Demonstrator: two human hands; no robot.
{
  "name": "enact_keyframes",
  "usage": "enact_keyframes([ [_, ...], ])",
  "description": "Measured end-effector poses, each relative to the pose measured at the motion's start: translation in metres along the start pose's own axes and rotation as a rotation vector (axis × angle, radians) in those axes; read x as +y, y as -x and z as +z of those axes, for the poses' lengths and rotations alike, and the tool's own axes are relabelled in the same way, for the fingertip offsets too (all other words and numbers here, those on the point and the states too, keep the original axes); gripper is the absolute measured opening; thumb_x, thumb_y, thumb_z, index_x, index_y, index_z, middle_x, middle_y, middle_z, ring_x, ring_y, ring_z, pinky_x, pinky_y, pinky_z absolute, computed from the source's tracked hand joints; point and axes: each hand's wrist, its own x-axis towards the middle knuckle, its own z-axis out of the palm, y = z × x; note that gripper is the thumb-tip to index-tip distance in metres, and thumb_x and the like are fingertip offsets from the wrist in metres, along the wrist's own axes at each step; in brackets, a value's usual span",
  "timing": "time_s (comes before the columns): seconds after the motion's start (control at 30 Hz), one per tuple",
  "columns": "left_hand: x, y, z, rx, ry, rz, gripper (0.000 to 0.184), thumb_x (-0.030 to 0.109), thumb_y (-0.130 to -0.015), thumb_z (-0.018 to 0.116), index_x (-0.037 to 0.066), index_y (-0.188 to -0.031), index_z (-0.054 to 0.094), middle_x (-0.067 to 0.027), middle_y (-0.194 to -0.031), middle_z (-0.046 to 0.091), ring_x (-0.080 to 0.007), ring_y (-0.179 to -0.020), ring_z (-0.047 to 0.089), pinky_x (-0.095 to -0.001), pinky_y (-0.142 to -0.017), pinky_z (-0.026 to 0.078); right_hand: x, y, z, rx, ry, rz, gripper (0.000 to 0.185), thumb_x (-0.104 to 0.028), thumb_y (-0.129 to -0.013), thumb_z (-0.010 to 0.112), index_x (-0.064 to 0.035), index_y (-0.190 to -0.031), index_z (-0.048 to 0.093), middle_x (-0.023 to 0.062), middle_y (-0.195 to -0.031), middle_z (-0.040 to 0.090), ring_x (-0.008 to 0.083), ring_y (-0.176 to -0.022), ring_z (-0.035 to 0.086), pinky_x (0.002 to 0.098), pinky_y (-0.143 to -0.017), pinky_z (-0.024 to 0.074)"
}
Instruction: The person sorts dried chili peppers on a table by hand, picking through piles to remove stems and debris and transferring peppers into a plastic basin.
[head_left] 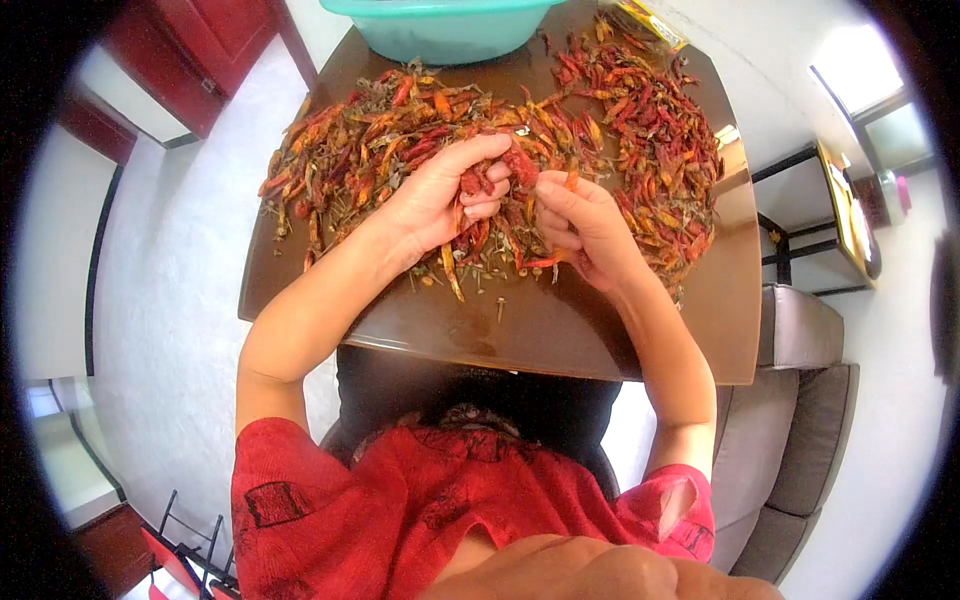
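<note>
Dried red and orange chili peppers point(370, 130) lie in a wide heap on the brown table point(450, 330). A second, redder heap of peppers point(660, 130) spreads along the table's right side. Over the front of the first heap, my left hand point(450, 190) is closed around a few dark red peppers point(480, 180). My right hand point(585, 225) pinches the end of a red pepper beside it, its fingertips close to the left hand's. Small stems and bits point(480, 275) are scattered on the table just below my hands.
A turquoise basin point(450, 30) stands at the table's far edge. Near the far right corner lies a yellow packet point(650, 22). A grey sofa point(780, 430) is to the right, a black-framed stand point(845, 220) beyond it. Red doors point(215, 50) are at the upper left.
</note>
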Motion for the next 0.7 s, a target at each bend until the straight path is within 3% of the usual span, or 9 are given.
enact_keyframes([
  [0.13, -0.003, 0.004, 0.007, 0.051, -0.126, 0.067, 0.014, 0.022, -0.093, 0.062, 0.008, -0.092, 0.059, 0.0033, -0.076, 0.057, -0.0029, -0.051, 0.042, -0.0190, -0.042, 0.031, 0.000, 0.002, 0.003, 0.033, 0.042, -0.008, 0.013, -0.023, -0.094, 0.062, -0.0104, -0.091, 0.060, -0.0081, -0.063, 0.044, 0.0025, -0.049, 0.035, 0.0193, -0.043, 0.0237],
  [0.2, -0.006, 0.005, 0.011, 0.031, -0.387, 0.200, 0.016, 0.019, -0.089, 0.068, 0.007, -0.100, 0.062, 0.0039, -0.083, 0.060, -0.0024, -0.066, 0.049, -0.0190, -0.055, 0.038, -0.001, 0.003, 0.005, 0.061, 0.086, 0.003, 0.014, -0.023, -0.093, 0.063, -0.0103, -0.088, 0.060, -0.0086, -0.061, 0.043, 0.0027, -0.048, 0.035, 0.0199, -0.044, 0.0234],
  [0.33, -0.018, 0.003, 0.010, -0.003, -0.587, 0.379, 0.023, 0.024, -0.089, 0.069, 0.007, -0.103, 0.060, 0.0023, -0.088, 0.061, -0.0047, -0.067, 0.049, -0.0211, -0.058, 0.039, 0.004, 0.002, 0.003, 0.062, 0.090, 0.072, 0.015, -0.023, -0.092, 0.064, -0.0100, -0.086, 0.059, -0.0087, -0.059, 0.041, 0.0030, -0.048, 0.034, 0.0200, -0.044, 0.0234],
  [0.47, -0.016, 0.006, 0.009, 0.037, -0.532, 0.330, 0.020, 0.024, -0.091, 0.066, 0.007, -0.099, 0.058, 0.0017, -0.087, 0.060, -0.0041, -0.063, 0.047, -0.0201, -0.054, 0.037, 0.003, 0.002, 0.005, 0.008, 0.132, 0.004, 0.017, -0.021, -0.091, 0.065, -0.0095, -0.081, 0.059, -0.0071, -0.059, 0.044, 0.0051, -0.047, 0.035, 0.0216, -0.045, 0.0250],
  [0.53, -0.013, 0.007, 0.005, -0.109, -0.081, 0.030, 0.017, 0.024, -0.094, 0.062, 0.008, -0.094, 0.056, 0.0014, -0.084, 0.058, -0.0031, -0.059, 0.044, -0.0193, -0.049, 0.034, 0.006, 0.001, 0.003, -0.009, 0.194, -0.043, 0.018, -0.020, -0.091, 0.065, -0.0083, -0.079, 0.058, -0.0060, -0.059, 0.045, 0.0071, -0.047, 0.037, 0.0233, -0.045, 0.0274],
  [0.6, -0.015, 0.007, 0.009, -0.056, -0.074, 0.001, 0.016, 0.024, -0.094, 0.061, 0.009, -0.093, 0.056, 0.0016, -0.083, 0.057, -0.0027, -0.058, 0.043, -0.0189, -0.048, 0.032, 0.014, -0.002, 0.002, 0.078, 0.788, -0.502, 0.018, -0.016, -0.088, 0.066, -0.0032, -0.078, 0.058, -0.0032, -0.059, 0.048, 0.0114, -0.050, 0.044, 0.0281, -0.047, 0.0341],
  [0.63, -0.016, 0.008, 0.011, -0.002, -0.068, -0.023, 0.015, 0.024, -0.095, 0.061, 0.010, -0.092, 0.055, 0.0017, -0.082, 0.056, -0.0023, -0.056, 0.041, -0.0185, -0.046, 0.030, 0.010, 0.000, 0.002, 0.079, 0.788, -0.500, 0.018, -0.016, -0.088, 0.066, -0.0032, -0.078, 0.058, -0.0032, -0.059, 0.048, 0.0114, -0.050, 0.044, 0.0281, -0.047, 0.0341],
  [0.7, -0.014, 0.009, 0.013, 0.014, -0.089, -0.015, 0.015, 0.024, -0.095, 0.060, 0.010, -0.092, 0.055, 0.0020, -0.081, 0.055, -0.0022, -0.057, 0.041, -0.0184, -0.047, 0.030, -0.004, 0.006, 0.003, 0.056, 1.152, -0.570, 0.014, -0.012, -0.085, 0.066, 0.0003, -0.081, 0.059, -0.0014, -0.061, 0.049, 0.0111, -0.056, 0.049, 0.0297, -0.052, 0.0391],
])
